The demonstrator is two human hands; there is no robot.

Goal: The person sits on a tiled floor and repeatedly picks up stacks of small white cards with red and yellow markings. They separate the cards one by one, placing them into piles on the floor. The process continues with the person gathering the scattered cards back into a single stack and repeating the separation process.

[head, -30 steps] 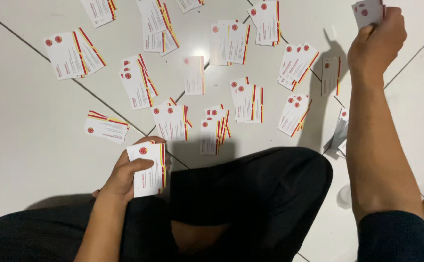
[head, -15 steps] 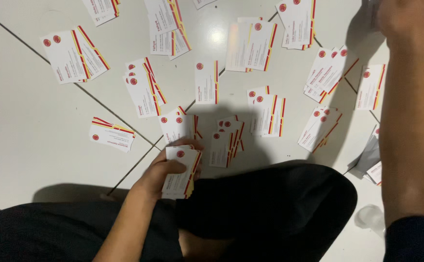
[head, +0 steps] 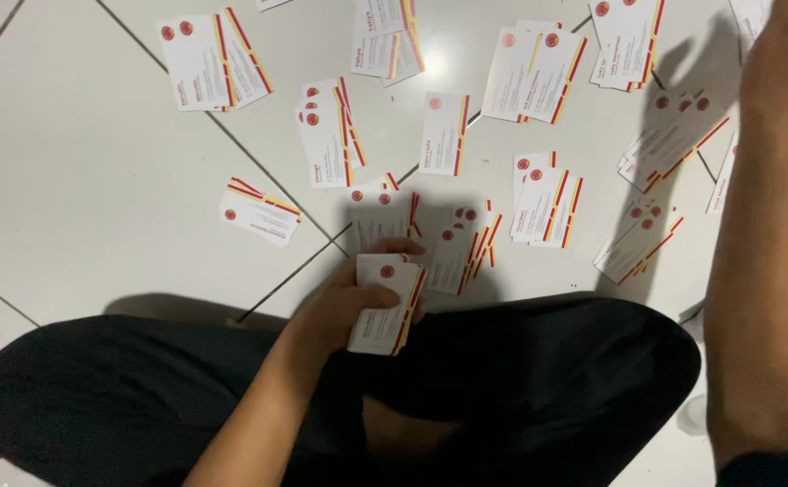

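Closest to the camera are the person's crossed legs in black trousers (head: pixel 520 388), taking up the whole bottom of the view. Just above the knee, the left hand (head: pixel 358 307) has its fingers curled around a small stack of cards (head: pixel 385 305), thumb pressed across the top card, so that stack is held over the lap right at the edge of the white tiled floor (head: pixel 78 207). The cards are white with a red dot in one corner and red and yellow stripes down one side (the print is too blurry to make out anyway). Just past the held stack there's a fanned pile of cards (head: pixel 462 248) lying on the floor, almost touching the fingertips. Further out, more little piles are spread all over the tiles, like a lone pair (head: pixel 261 210) off to the left and a bigger pile (head: pixel 209 59) up at the far left. The right hand (head: pixel 786 72) is stretched way out to the far right corner, partly cut off by the frame, so I can't tell if its fingers are holding anything.
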